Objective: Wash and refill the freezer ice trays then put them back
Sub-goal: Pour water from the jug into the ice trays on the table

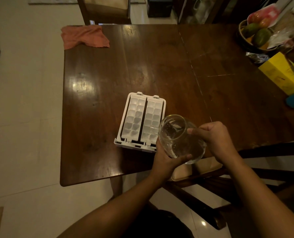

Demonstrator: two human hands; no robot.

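Gripping a tilted glass jug [179,138] at lower centre, left hand [166,160] curled beneath, right hand [215,140] curled round its side, rim overlapping the white ice trays [141,121] just left on the table [94,100].

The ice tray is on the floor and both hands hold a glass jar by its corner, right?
Not quite. The head view shows the ice tray on the wooden table, not the floor. The left hand and right hand do hold the glass jar by its corner.
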